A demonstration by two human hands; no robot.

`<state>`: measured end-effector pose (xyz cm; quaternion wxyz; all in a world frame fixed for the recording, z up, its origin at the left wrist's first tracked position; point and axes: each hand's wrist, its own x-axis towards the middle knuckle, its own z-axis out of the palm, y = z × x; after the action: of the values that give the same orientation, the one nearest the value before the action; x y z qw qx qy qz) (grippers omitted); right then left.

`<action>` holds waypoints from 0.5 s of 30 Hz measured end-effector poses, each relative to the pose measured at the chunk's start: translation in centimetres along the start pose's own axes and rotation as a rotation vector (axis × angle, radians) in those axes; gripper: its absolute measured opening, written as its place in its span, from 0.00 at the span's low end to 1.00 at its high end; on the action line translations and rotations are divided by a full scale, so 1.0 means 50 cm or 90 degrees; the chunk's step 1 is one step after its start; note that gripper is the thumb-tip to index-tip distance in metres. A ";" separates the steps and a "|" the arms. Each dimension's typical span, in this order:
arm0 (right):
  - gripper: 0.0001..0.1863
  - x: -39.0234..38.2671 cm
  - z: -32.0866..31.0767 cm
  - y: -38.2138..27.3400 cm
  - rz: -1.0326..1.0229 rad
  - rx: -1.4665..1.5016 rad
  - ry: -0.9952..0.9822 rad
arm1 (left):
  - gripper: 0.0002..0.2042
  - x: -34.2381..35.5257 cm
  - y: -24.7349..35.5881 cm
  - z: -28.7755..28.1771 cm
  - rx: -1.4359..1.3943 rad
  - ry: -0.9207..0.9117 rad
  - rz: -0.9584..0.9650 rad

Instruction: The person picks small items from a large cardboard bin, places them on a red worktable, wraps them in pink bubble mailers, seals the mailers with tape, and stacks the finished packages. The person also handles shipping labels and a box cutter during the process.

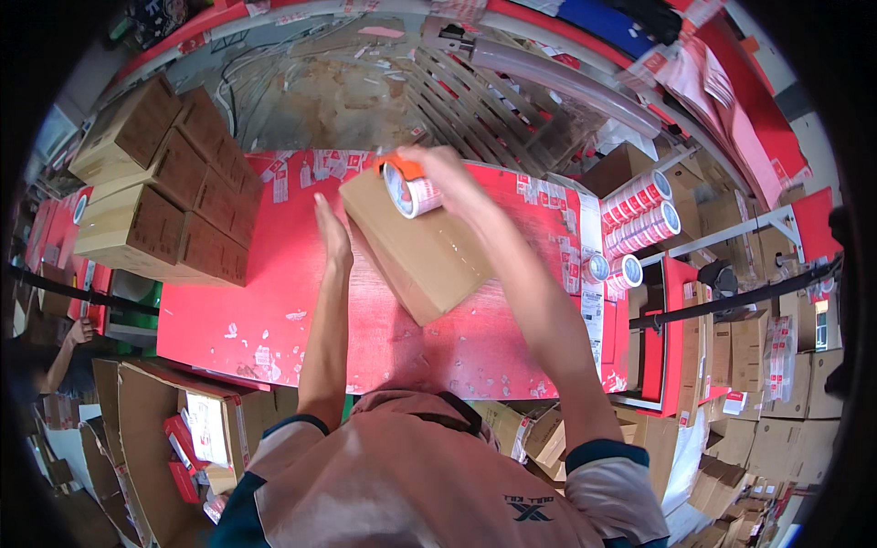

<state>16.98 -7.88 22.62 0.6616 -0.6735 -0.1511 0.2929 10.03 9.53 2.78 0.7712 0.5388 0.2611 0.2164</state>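
Observation:
A brown cardboard box [429,260] lies at a slant on the red table [274,320] before me. My right hand [438,172] is closed around an orange tape dispenser [395,168], which carries a roll of printed tape [417,196]. The dispenser rests at or just above the box's far end; whether it touches the cardboard I cannot tell. My left hand [332,228] is held upright with fingers stretched out, close beside the box's left side. Nothing is in that hand.
Stacked cartons [174,192] occupy the table's left end. Several tape rolls [639,215] lie and stand at its right edge. Beyond the far edge is a wooden pallet [484,105]. An open carton [164,438] with red packages stands at the lower left.

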 end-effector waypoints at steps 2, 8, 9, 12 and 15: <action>0.18 0.046 -0.007 0.021 0.049 0.029 -0.024 | 0.32 -0.020 0.034 0.024 -0.035 -0.024 0.115; 0.20 -0.165 -0.102 0.062 -0.092 0.114 -0.084 | 0.18 0.002 0.071 0.100 0.282 0.150 0.223; 0.17 -0.266 -0.131 0.072 -0.190 0.037 0.006 | 0.17 0.006 0.061 0.107 0.271 0.174 0.206; 0.19 -0.587 -0.226 0.211 0.057 -0.157 0.159 | 0.17 0.011 0.038 0.120 0.365 0.180 0.277; 0.18 -0.729 -0.274 0.490 0.177 -0.186 0.182 | 0.15 -0.003 0.070 0.139 0.331 0.179 0.267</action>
<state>-7.91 -42.39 5.08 0.5254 -0.8107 -0.0026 0.2582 14.16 5.61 8.08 0.5039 0.7236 0.2945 0.3686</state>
